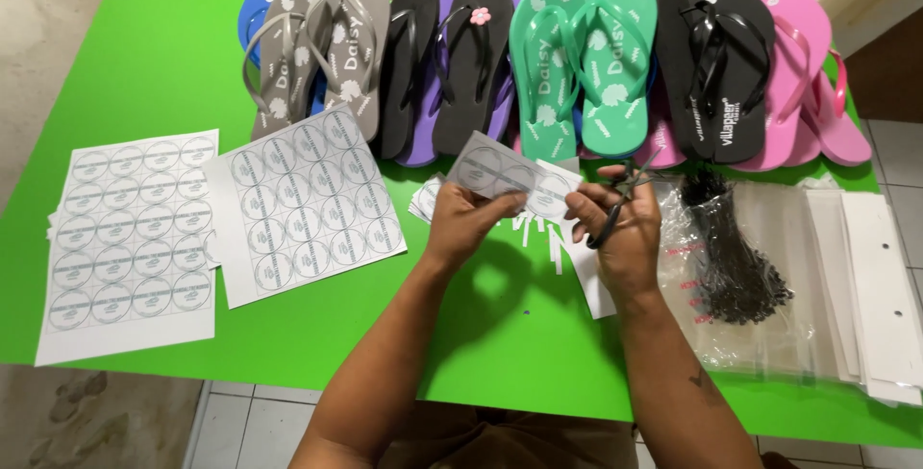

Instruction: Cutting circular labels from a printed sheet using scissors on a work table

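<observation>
Cutting step in hand, by my reading. Left hand [461,224] pinches label strip [510,176] above bench [144,75]; right hand [620,229] grips scissors [620,202] at strip's edge. Next cut calls for blades between circles.

We have one head-worn view, looking steeply down and forward across the green desk [144,75], close above our forearms.
</observation>
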